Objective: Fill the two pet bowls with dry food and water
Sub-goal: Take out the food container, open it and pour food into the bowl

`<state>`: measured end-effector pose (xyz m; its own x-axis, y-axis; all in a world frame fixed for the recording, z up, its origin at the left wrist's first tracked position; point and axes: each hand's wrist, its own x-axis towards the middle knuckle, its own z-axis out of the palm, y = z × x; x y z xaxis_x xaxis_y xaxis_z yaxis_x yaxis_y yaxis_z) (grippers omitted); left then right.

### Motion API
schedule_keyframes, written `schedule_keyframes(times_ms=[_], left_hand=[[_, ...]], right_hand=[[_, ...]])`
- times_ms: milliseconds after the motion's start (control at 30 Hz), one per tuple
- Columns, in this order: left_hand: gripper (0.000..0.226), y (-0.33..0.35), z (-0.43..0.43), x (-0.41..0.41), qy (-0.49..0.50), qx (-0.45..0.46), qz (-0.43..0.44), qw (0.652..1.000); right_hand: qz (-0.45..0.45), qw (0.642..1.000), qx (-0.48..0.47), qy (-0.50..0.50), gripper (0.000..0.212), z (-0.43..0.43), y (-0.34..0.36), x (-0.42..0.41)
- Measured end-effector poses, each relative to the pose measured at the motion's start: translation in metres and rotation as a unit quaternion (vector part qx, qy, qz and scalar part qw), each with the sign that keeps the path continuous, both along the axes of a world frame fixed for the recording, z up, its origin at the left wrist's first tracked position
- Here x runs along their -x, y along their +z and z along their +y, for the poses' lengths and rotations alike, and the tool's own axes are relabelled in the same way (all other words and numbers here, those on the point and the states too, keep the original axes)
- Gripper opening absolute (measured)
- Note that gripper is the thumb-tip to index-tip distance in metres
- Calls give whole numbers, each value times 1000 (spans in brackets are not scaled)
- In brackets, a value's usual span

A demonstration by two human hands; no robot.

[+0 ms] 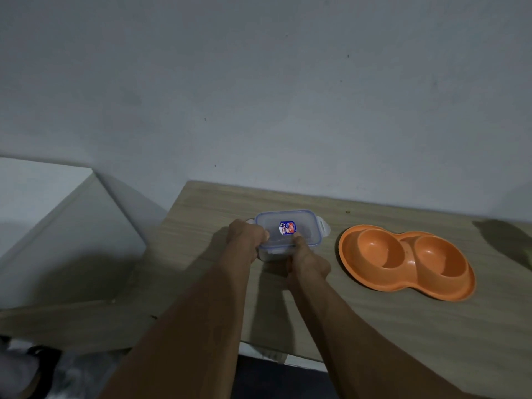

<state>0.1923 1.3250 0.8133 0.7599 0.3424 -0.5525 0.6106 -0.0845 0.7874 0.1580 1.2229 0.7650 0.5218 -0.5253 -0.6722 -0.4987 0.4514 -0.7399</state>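
Both hands grip the clear plastic box with the blue-edged lid point(288, 231) near the surface's point(374, 326) back edge: left hand point(247, 237) steadies its end, right hand point(306, 262) works the front clip, probably to open it. The empty orange double bowl point(406, 259) waits beside it.

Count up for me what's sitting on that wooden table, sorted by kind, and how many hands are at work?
Clear lidded containers: 1, the container, lid on
Orange double pet bowls: 1, the pet bowl, both wells look empty
Hands: 2, the left hand and right hand, both on the container
Total: 4, all at the table
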Motion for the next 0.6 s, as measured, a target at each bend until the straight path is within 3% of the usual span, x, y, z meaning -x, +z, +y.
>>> schedule_keyframes(times_ms=[100,200,233,333,433,500,600], left_hand=[[35,1,1,1,-19,8,5,1000],[37,4,3,1,-29,23,12,999],[36,6,4,1,-31,42,13,999],[36,5,4,2,-35,83,22,996],[32,9,5,4,-21,85,22,996],[25,9,7,4,-18,98,35,994],[23,5,9,1,-16,117,50,992]], right_hand=[[-33,999,-9,25,96,-5,-11,-2],[-54,997,-45,22,53,-7,23,9],[-51,998,-35,18,49,-7,34,11],[2,980,173,99,79,-12,51,15],[3,896,398,196,77,-21,72,12],[-22,800,510,315,62,-28,81,-3],[-30,674,529,515,46,-31,87,-40]])
